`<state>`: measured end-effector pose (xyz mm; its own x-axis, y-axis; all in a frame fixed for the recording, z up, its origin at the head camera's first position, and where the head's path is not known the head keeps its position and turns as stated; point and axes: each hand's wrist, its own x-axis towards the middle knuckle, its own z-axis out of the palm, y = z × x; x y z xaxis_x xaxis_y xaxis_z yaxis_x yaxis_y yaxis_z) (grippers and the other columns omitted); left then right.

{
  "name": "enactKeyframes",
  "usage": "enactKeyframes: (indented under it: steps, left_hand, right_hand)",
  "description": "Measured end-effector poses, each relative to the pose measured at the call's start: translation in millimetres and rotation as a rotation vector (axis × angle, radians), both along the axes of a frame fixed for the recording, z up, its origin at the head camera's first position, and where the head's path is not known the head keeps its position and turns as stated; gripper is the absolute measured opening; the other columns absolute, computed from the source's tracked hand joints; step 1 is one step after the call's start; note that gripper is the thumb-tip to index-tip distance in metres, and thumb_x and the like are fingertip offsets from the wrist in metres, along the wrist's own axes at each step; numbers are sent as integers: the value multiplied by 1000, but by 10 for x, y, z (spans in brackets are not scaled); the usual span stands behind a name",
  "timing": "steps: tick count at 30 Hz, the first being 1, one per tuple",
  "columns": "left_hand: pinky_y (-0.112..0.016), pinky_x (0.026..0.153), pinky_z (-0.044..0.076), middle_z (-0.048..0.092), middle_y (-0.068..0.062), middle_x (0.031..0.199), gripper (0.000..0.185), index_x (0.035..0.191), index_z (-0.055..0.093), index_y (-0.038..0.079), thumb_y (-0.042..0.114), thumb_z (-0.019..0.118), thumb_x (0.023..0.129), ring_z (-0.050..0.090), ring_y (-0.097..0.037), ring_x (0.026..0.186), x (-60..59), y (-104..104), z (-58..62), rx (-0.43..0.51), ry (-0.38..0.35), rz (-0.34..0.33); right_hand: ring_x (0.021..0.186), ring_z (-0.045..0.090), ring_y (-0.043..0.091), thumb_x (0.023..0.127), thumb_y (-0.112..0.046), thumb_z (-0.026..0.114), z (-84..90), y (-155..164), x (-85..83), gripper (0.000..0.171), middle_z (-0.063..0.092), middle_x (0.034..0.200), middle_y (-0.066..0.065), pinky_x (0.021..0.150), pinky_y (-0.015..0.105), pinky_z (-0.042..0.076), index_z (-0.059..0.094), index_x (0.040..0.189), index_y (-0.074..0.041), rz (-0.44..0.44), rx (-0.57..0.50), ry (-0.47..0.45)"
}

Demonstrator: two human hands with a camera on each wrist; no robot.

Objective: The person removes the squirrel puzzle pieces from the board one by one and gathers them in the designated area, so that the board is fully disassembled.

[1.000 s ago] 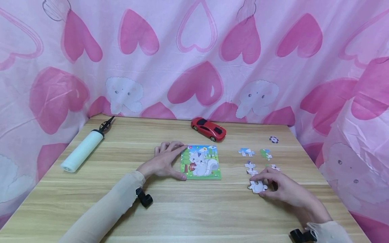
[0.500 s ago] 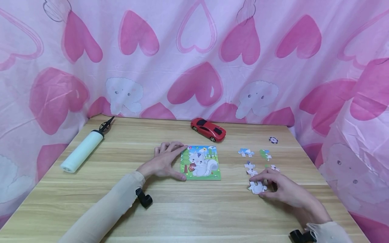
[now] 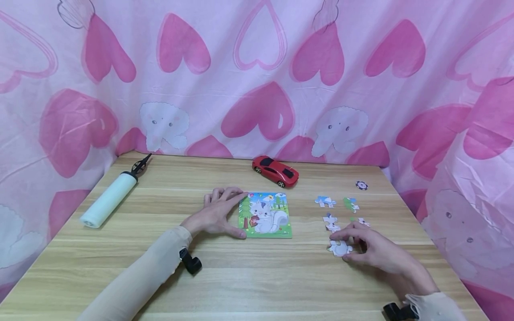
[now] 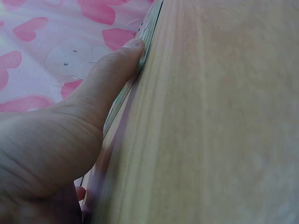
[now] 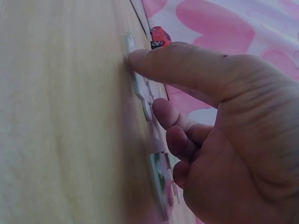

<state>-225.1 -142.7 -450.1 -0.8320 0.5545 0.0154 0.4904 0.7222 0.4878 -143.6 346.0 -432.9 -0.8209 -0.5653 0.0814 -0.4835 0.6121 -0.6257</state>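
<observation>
My left hand (image 3: 217, 214) rests at the left side of a square squirrel picture board (image 3: 266, 218). Its index finger touches the upper left corner, and the fairly straight thumb (image 4: 121, 60) lies along the near edge. On the right, a white puzzle piece (image 3: 340, 248) sits at the tabletop between the thumb and index finger of my right hand (image 3: 377, 249), which pinches it. Above it is another piece (image 3: 330, 221). A green and pink piece (image 5: 161, 186) lies below my curled fingers in the right wrist view, partly hidden by my hand in the head view.
Two more puzzle pieces, a blue one (image 3: 325, 201) and a green one (image 3: 351, 204), lie farther back. Beyond them is a round chip (image 3: 362, 185). A red toy car (image 3: 275, 171) stands behind the board. A pale green hand pump (image 3: 109, 200) lies at the left.
</observation>
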Motion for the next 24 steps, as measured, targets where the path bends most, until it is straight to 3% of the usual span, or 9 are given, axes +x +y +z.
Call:
enactKeyframes:
  steps: [5, 12, 17, 24]
  left_hand:
    - [-50, 102, 24, 30, -4, 176, 130, 177, 35, 22, 74, 94, 74, 27, -37, 147, 1, 2, 5, -3, -4, 4]
    - [-50, 103, 24, 29, -5, 177, 130, 177, 34, 22, 74, 94, 74, 26, -37, 147, 5, 10, 18, -16, -10, 6]
    - [-52, 104, 24, 29, -5, 177, 129, 177, 35, 20, 73, 94, 75, 25, -39, 149, 9, 12, 13, -7, -14, 11]
    - [-52, 104, 25, 29, -6, 177, 130, 177, 34, 21, 73, 94, 74, 25, -40, 149, 9, 15, 18, -12, -14, 8]
  right_hand:
    - [101, 54, 17, 93, -32, 93, 118, -26, -42, 51, 63, 119, -3, 80, 30, 48, 75, 141, -31, -62, 51, -80]
    - [119, 60, 30, 96, -30, 90, 274, -151, -151, 55, 65, 124, 0, 93, 41, 56, 71, 148, -28, -93, 57, -4]
    - [115, 59, 33, 100, -24, 87, 384, -354, -321, 57, 66, 135, 7, 90, 42, 56, 67, 152, -23, -113, -16, 9]
    - [128, 65, 34, 101, -19, 86, 507, -689, -602, 68, 64, 152, 5, 101, 40, 57, 56, 162, -19, -123, -111, 59]
